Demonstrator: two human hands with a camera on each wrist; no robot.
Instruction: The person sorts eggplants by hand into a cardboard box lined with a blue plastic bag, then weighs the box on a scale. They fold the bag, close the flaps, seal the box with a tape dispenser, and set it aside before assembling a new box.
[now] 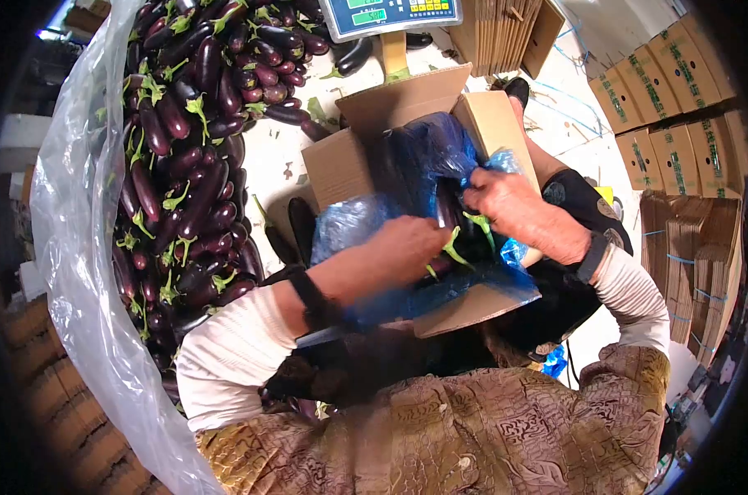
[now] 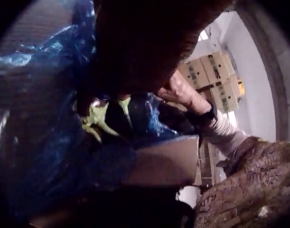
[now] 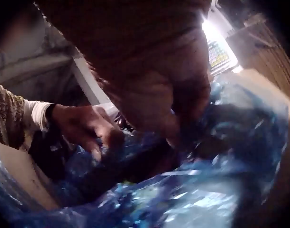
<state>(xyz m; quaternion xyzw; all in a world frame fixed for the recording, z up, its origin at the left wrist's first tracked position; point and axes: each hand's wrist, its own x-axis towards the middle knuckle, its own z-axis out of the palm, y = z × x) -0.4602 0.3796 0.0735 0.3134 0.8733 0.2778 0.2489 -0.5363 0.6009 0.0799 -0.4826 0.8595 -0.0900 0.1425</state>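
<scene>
A cardboard box (image 1: 338,171) lined with a blue plastic bag (image 1: 353,221) holds dark purple eggplants (image 1: 448,206) with green stems. The left hand (image 1: 411,249) is over the box's middle, fingers curled at the bag and eggplants; what it grips is hidden. To its right, the right hand (image 1: 518,210) pinches the bag's edge near the box's right side. In the left wrist view green stems (image 2: 100,118) show below the dark left hand (image 2: 140,47). The right wrist view has the right hand (image 3: 149,90) at the blue film (image 3: 249,123), the left hand (image 3: 88,126) beyond.
A large heap of eggplants (image 1: 201,165) lies at the left beside clear plastic sheeting (image 1: 77,190). A digital scale (image 1: 390,16) stands behind the box. Flattened cartons (image 1: 506,33) are at the back, and stacked boxes (image 1: 663,82) are on the right.
</scene>
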